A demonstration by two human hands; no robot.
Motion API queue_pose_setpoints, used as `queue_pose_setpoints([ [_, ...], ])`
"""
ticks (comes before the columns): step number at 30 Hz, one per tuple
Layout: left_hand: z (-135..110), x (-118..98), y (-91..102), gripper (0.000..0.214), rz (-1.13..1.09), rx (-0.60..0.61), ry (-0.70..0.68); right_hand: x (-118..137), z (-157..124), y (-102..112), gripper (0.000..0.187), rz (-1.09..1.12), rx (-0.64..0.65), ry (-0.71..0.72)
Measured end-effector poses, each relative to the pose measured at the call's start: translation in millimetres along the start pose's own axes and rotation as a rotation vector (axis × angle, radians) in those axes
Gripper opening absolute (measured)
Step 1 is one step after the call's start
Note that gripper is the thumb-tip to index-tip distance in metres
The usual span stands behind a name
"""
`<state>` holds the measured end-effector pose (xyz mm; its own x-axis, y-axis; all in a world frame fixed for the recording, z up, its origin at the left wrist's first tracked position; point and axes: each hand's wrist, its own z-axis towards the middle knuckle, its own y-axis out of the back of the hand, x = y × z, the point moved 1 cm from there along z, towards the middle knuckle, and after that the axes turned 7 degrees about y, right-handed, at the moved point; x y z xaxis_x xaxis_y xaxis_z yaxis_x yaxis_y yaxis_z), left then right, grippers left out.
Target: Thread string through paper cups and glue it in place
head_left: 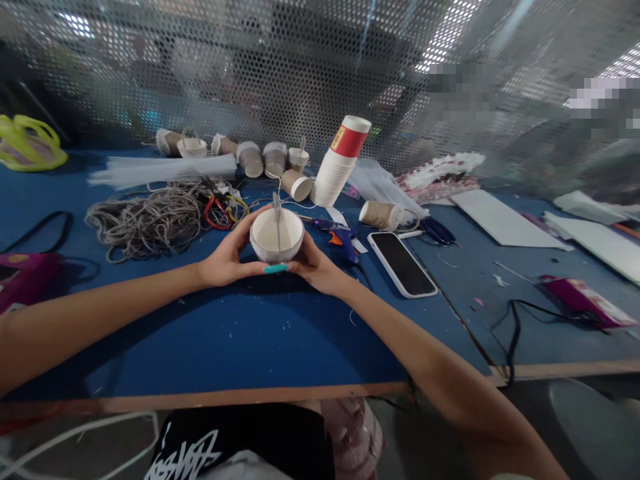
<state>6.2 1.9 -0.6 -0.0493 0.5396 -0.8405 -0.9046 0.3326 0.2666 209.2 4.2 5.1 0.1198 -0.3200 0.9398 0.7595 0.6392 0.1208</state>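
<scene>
white cup held between left hand and right hand over the bench

the white cup (267, 252) is at the middle of the view, mouth up, above the near half of the blue bench (225, 347). whether its base touches the surface cannot be told. the left hand (233, 257) and the right hand (317, 265) are closed around it, one on each side, thumbs close together at the near wall. a grey cord (278, 223) crosses the mouth and rises above the far rim.

to the left of the cup lies a tangled cord heap (147, 223); the scissors (212, 215), with red and yellow handles, lie beside it. to the right, just past the right hand, lies a blue and orange glue gun (342, 235), with a phone (404, 265) face up near it.

behind the cup, a tall cup stack (331, 175) leans to the right. wrapped cups (250, 160) form a row to its left. a brown wrapped roll (376, 215) lies on its side to the right. a perforated panel (215, 67) stands along the back.
</scene>
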Motion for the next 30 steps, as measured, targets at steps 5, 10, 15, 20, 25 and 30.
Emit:
queue_pose_setpoints([
  [5,5,9,0.0,0.097,0.115,-0.320,0.089,5,1,0,0.062,0.072,-0.107,-0.088],
  [10,6,9,1.9,0.115,0.343,-0.368,0.078,4,2,-8,0.065,0.173,-0.151,-0.142],
  [15,7,2,-2.0,0.120,0.371,-0.134,0.047,10,1,-12,0.078,0.104,-0.172,-0.173],
  [20,4,1,-0.7,0.094,0.247,0.001,-0.007,22,1,-3,0.063,0.144,-0.233,-0.148],
  [25,5,7,1.9,0.072,0.207,0.026,0.007,24,3,-2,0.056,0.207,-0.264,-0.101],
  [30,6,10,1.0,0.082,0.216,0.001,0.013,25,2,-2,0.056,0.207,-0.255,-0.104],
])
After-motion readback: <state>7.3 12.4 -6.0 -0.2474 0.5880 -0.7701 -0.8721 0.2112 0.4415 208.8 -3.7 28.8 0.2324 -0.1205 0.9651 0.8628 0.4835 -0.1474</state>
